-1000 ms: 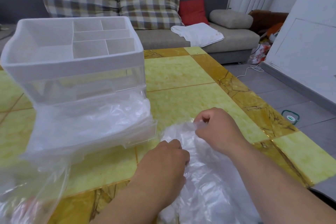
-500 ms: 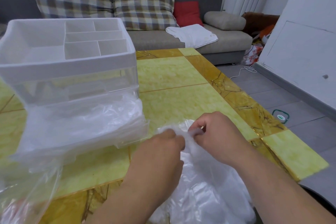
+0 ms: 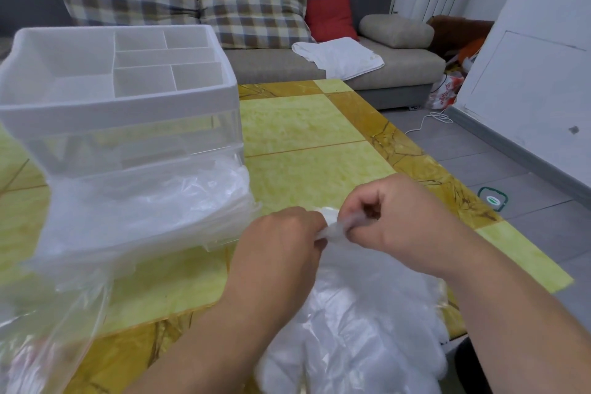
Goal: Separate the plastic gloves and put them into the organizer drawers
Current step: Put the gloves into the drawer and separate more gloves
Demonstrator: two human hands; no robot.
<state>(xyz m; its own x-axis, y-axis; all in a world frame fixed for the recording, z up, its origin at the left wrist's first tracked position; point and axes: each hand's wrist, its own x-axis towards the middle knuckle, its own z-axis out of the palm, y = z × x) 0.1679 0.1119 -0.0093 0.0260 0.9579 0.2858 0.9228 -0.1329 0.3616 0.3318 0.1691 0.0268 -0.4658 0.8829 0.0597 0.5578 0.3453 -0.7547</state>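
on the yellow table [image 3: 303,125], close to the person, lies the pile of plastic gloves [image 3: 351,329]. the left hand [image 3: 281,243] and the right hand [image 3: 399,221] meet at its top edge, and both pinch the thin plastic with curled fingers. the step looks like peeling one glove off the pile. next, the hands likely need to pull gently apart so only one glove comes free, then carry it to the organizer [image 3: 121,118], whose bottom drawer [image 3: 192,243] is pulled out and already holds gloves. a second ago the hands were apart, with the left one lower on the pile; now they hold the same bit of plastic.
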